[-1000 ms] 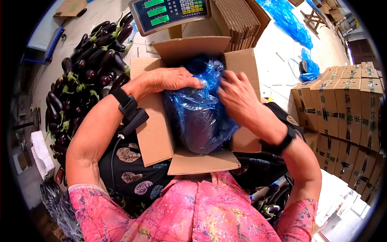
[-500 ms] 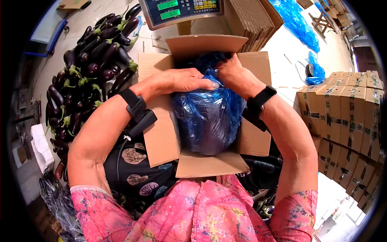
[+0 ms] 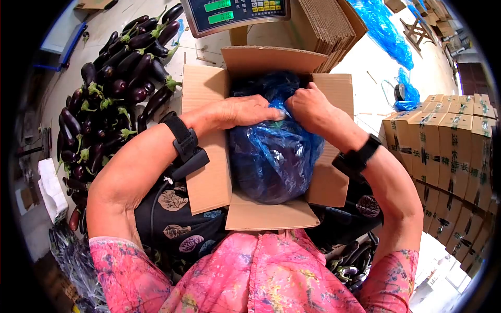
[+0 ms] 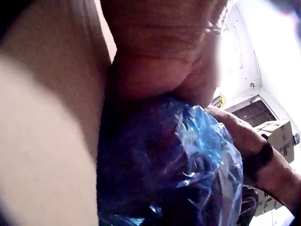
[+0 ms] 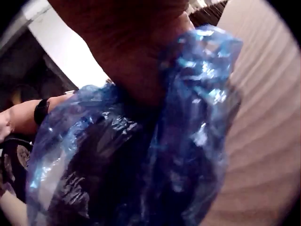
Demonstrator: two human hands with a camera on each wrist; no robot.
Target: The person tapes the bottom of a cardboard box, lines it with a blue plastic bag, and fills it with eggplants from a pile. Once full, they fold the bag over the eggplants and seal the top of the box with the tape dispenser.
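A blue plastic bag [image 3: 276,161], bulging with dark contents, fills an open cardboard box [image 3: 271,216] in front of the person's lap. The left hand [image 3: 245,111] grips the bag's gathered top from the left, its thumb lying across the plastic. Close beside it, the right hand [image 3: 311,108] holds bunched plastic in curled fingers. In the left wrist view the bag [image 4: 174,160] bulges below the hand, next to a blurred box flap. The right wrist view shows loose bag film [image 5: 197,108] rising beside that hand.
Piled eggplants [image 3: 125,78] lie on the floor at left. A digital scale [image 3: 237,15] stands beyond the box, beside flattened cardboard [image 3: 326,34]. Packed cartons [image 3: 443,141] are stacked at right, and more blue plastic sheeting [image 3: 386,34] lies at back right.
The right hand reached behind the bag's top, then came back toward the person beside the left hand. The left hand kept its grip. The bag's top is now gathered tighter.
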